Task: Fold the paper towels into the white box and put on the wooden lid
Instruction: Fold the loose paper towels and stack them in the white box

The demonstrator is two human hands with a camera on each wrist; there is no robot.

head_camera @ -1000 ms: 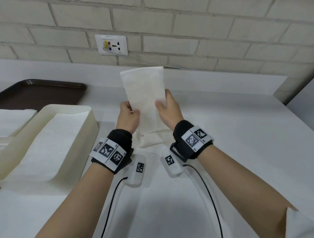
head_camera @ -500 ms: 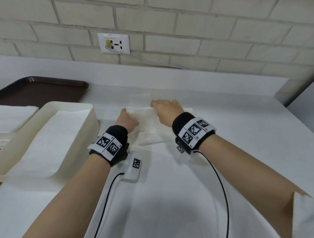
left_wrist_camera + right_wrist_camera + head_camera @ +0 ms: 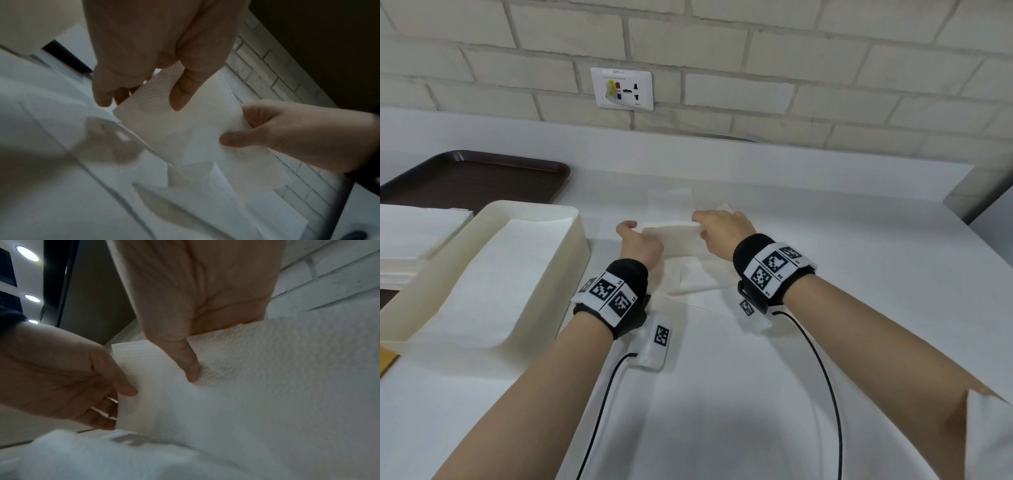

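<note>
White counter under a brick wall (image 3: 756, 41): the left hand (image 3: 640, 245) and right hand (image 3: 722, 233) each pinch an end of a folded paper towel (image 3: 671, 234) just above the surface, right of the white box (image 3: 571, 240), which already holds towels.

paper towel (image 3: 671, 233) – white, folding (mid-table) | white box (image 3: 580, 240) – lined, open

It looks like a lab or test room. A bare white brick wall (image 3: 756, 51) with a socket (image 3: 621, 88) stands beyond the hands, a plain white table (image 3: 859, 274) lies under them, and a dark tray (image 3: 476, 178) sits far left
</note>
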